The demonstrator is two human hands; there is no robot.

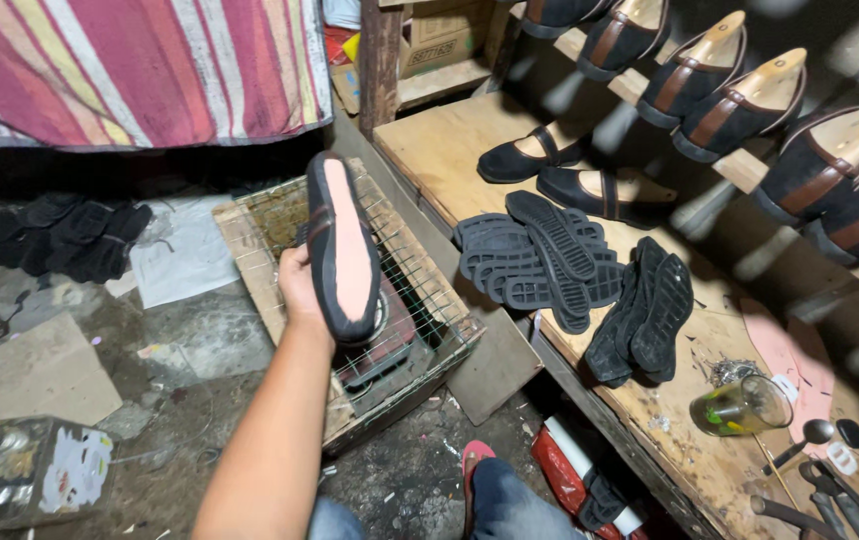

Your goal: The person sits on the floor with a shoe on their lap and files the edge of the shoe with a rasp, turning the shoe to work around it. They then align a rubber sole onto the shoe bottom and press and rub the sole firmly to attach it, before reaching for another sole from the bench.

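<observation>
Presently the left hand [300, 285] has its fingers wrapped round the back of a lasted shoe [343, 247] — pink bottom facing the camera, long axis upright — directly over the wire-topped box [420, 290]. The right hand is out of view.

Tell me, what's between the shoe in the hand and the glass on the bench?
In the head view, piles of black rubber soles lie between the shoe and the glass.
</observation>
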